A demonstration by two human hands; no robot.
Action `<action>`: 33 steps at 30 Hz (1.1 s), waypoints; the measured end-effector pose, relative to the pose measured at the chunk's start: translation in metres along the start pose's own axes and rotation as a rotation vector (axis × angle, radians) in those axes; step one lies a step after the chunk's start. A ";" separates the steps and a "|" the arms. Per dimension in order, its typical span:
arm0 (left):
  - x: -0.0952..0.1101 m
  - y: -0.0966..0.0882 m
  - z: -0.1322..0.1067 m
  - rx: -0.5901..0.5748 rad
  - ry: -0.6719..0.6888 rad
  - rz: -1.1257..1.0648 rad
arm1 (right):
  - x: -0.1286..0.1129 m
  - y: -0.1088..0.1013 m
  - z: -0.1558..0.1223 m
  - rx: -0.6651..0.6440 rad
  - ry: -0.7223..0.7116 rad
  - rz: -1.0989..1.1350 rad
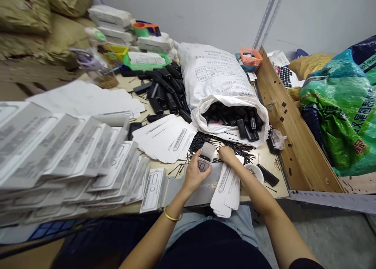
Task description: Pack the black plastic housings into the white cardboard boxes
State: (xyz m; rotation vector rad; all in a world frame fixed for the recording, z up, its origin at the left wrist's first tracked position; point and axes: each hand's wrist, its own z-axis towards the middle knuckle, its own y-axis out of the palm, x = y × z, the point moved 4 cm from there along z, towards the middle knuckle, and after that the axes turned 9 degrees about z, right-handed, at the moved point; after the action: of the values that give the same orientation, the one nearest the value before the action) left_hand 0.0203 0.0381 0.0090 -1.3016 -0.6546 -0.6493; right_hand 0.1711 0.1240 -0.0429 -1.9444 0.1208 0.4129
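grey walls close in behind our cluttered desk, which fills most of what we see. across the left side lie long fanned rows of flat white boxes, blurred at the edges. at the back a big white sack lies on its side, its mouth open toward us and full of black plastic parts; more of the same black parts are heaped just to its left. a green printed bag sits off to the right, past a wooden board. in front of the sack a scatter of thin black pins covers the desk. near our right wrist stands a small white bowl. our left hand is closed around a small white box, open end up. our right hand rests on the pins, fingers curled, just beside the box; whether it grips anything we cannot tell.
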 end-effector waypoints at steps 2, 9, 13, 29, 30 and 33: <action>0.004 0.006 0.002 -0.003 0.032 0.001 | 0.000 -0.003 0.001 0.007 -0.009 0.025; 0.009 0.015 0.007 -0.029 0.053 -0.019 | 0.011 -0.058 -0.024 0.254 -0.033 0.376; 0.015 0.018 0.007 -0.057 0.068 -0.041 | 0.000 -0.086 -0.068 0.555 -0.276 1.171; 0.022 0.033 -0.010 -0.154 0.068 -0.365 | -0.050 -0.026 -0.094 0.682 -0.242 1.041; 0.021 0.034 -0.010 -0.166 0.053 -0.392 | -0.053 -0.026 -0.098 0.690 -0.272 1.023; 0.019 0.034 -0.011 -0.163 0.032 -0.383 | -0.048 -0.026 -0.105 0.687 -0.211 1.076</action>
State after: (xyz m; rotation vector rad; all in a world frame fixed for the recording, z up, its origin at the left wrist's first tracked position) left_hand 0.0591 0.0314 -0.0003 -1.3233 -0.8487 -1.0511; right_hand 0.1570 0.0342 0.0330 -1.0077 1.0456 1.0969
